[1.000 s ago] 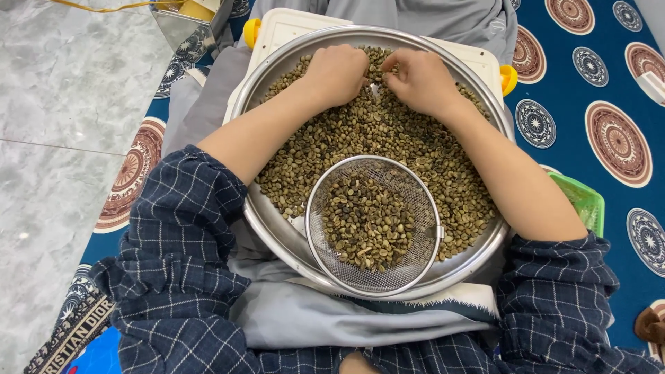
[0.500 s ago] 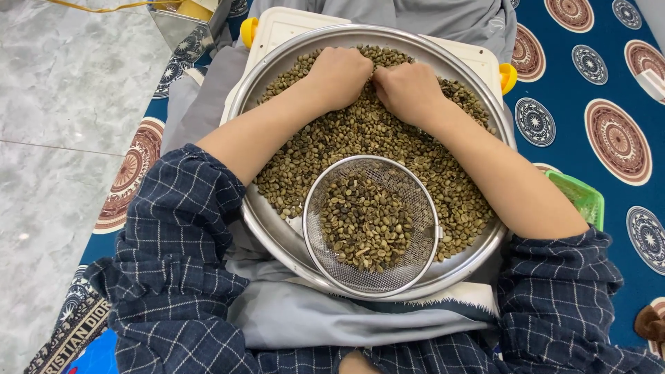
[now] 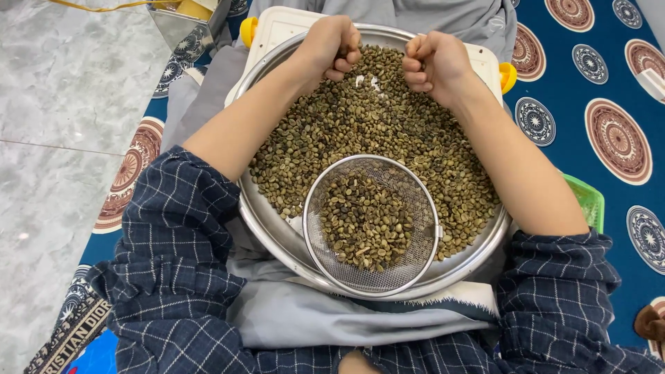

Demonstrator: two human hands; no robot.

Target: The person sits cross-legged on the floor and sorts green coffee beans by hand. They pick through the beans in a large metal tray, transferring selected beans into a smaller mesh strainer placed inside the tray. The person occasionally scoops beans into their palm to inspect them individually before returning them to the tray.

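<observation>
Fingers (image 3: pixel 341 57) over tray (image 3: pixel 267 228), patterned rug (image 3: pixel 609 97)

Both hands now sit lifted at the far rim of the tray (image 3: pixel 273 228), curled into fists. The left hand (image 3: pixel 334 43) and right hand (image 3: pixel 435 61) stand apart, no longer pressed flat together into the beans (image 3: pixel 360 125).

Greenish coffee beans (image 3: pixel 374 131) heaped across round steel tray (image 3: pixel 267 228)

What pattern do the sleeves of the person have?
The sleeves are dark navy with a thin white grid check, seen best in the head view.
</observation>
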